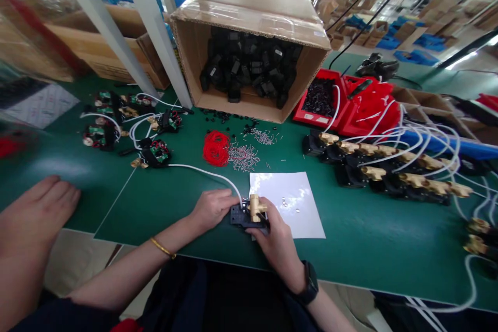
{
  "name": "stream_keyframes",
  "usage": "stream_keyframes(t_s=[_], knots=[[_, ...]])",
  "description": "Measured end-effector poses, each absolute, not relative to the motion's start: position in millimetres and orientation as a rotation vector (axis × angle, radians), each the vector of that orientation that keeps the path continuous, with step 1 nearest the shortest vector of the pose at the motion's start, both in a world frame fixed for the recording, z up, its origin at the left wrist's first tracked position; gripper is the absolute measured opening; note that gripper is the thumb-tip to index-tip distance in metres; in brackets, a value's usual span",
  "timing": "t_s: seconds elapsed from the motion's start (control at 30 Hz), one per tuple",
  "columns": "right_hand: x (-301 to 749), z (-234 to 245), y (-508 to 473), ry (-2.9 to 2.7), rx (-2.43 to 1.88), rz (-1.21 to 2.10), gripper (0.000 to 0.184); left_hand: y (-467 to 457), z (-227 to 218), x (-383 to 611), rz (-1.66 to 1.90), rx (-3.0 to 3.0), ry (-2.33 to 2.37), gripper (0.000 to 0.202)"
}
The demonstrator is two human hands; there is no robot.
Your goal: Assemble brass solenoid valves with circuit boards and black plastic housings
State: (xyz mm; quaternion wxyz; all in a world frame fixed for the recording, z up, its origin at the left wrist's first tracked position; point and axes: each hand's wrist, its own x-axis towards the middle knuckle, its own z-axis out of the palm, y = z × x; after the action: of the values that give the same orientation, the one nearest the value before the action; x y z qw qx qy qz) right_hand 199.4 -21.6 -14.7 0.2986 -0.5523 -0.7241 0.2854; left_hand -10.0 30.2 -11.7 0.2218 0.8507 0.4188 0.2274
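Observation:
My left hand (212, 208) and my right hand (274, 241) are both closed on a small black housing with a brass fitting (251, 212). They hold it at the near edge of the green table, on the corner of a white sheet of paper (295, 212). A white wire (206, 172) runs from the piece back to the left. My left wrist wears a thin gold bracelet and my right wrist a black watch. Tiny metal bits (288, 202) lie on the paper.
Behind stand a tipped cardboard box of black parts (249, 70), a red ring pile (216, 148), scattered metal pins (243, 156), and red bins (350, 104). Finished brass-and-black units with white wires (392, 166) lie at right, circuit-board units (155, 153) at left. Another person's hand (37, 210) rests far left.

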Motion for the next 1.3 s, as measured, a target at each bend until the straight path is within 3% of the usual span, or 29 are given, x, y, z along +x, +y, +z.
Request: stream_keyframes(t_s=[0.1,0.23,0.3,0.53,0.8,0.97,1.1,1.23,1.3], knots=[[197.8,-12.5,-22.8,-1.932,-1.494,0.723,0.062,27.6,-4.6,-12.4,0.641,1.984,1.129,0.034],[191.1,-9.8,-22.5,-1.911,-1.542,0.693,0.060,28.1,5.8,-23.2,1.062,0.963,1.306,0.024],[186.3,-9.0,-22.3,-1.897,-1.555,0.686,0.059,29.2,8.4,-30.5,1.186,0.777,1.339,0.021],[179.9,-9.5,-21.8,-1.904,-1.567,0.680,0.058,15.6,2.7,-34.6,1.243,0.985,1.464,0.015],[180.1,-12.1,-23.5,-1.893,-1.576,0.653,0.056,-5.0,-12.8,-39.1,0.896,2.084,1.624,0.041],[181.6,-10.3,-22.8,-1.926,-1.563,0.668,0.058,-4.8,6.8,-49.7,0.933,1.824,2.050,0.026],[186.3,-10.0,-24.4,-1.957,-1.572,0.658,0.055,10.8,18.0,-38.2,0.616,1.917,1.727,0.014],[190.4,-8.9,-27.8,-1.950,-1.596,0.676,0.054,40.7,14.7,-21.7,0.516,2.099,1.365,0.031],[190.7,-7.8,-28.7,-1.943,-1.608,0.689,0.055,55.6,10.7,-17.4,0.488,2.101,1.217,0.026]])
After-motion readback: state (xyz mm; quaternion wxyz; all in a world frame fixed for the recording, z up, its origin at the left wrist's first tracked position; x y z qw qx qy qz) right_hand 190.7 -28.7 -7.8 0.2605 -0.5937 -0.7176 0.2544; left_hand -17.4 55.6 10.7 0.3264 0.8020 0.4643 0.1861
